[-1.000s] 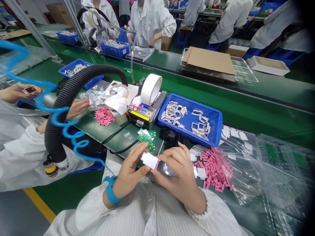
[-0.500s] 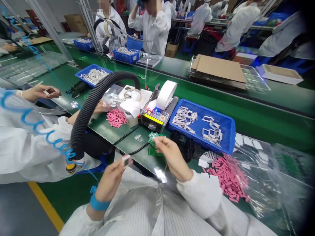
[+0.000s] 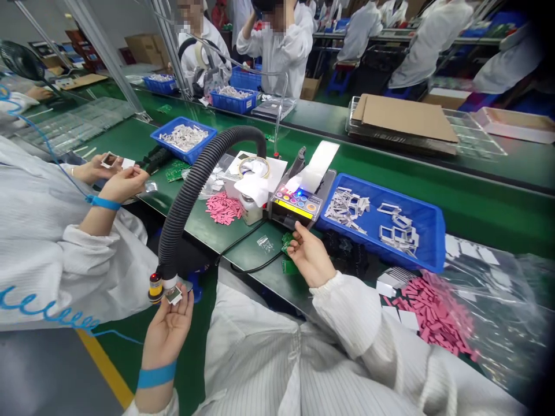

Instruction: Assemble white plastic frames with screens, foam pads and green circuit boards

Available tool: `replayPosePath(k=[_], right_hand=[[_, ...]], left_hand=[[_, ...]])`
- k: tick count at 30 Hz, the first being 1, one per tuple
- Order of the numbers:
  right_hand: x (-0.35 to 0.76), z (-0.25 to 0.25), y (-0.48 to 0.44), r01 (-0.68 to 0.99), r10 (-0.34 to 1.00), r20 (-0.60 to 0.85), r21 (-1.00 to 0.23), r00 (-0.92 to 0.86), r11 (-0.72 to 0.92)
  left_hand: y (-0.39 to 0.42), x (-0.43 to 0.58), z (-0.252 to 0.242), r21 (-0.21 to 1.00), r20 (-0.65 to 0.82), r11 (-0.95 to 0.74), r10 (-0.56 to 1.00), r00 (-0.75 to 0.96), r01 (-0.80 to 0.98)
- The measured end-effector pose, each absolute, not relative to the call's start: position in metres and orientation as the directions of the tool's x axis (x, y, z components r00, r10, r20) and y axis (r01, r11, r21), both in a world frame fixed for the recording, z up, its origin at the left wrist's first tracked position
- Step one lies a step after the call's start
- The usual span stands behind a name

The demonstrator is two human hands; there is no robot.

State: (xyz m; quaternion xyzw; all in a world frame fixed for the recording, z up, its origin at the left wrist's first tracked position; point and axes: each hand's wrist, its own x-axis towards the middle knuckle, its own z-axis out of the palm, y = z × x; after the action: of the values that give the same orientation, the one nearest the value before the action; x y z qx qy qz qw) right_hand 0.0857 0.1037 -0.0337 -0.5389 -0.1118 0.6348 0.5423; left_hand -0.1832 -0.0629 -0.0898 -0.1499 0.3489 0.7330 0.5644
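The room is bright, with soft shadows. The long green table [image 3: 498, 211] bends near the edges, and the right corners go dark.

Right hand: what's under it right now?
Green circuit boards lie at the fingertips of the right hand; whatever lies directly beneath the palm is hidden.

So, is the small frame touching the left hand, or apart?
Touching: the head view shows the small frame resting at the fingertips of the left hand.
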Motion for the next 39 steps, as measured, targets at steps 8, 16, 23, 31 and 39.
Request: replayPosePath(k=[8,16,23,31,39], right_hand=[[0.091,0.002,0.060,-0.456,0.908,-0.420,-0.809,0.004,-0.372],[0.117,0.038,0.008,0.156,0.935,0.030,-0.984,-0.354,0.091],[0.137,0.039,0.012,0.357,0.967,0.205,-0.901,-0.151,0.247],[0.143,0.035,0.017,0.463,0.965,0.244,-0.847,-0.100,0.262],[0.138,0.027,0.020,0.590,0.941,0.335,-0.750,-0.048,0.297]], left_hand=[[-0.059,-0.125,-0.058,0.259,-0.713,0.060,0.685,-0.149,-0.964],[-0.013,-0.026,-0.005,0.199,-0.584,0.443,0.770,0.257,-0.874],[-0.002,0.006,0.009,0.308,-0.431,0.536,0.815,0.387,-0.786],[-0.003,0.010,0.011,0.308,-0.436,0.521,0.821,0.369,-0.796],[-0.002,0.011,0.005,0.324,-0.493,0.517,0.807,0.325,-0.792]])
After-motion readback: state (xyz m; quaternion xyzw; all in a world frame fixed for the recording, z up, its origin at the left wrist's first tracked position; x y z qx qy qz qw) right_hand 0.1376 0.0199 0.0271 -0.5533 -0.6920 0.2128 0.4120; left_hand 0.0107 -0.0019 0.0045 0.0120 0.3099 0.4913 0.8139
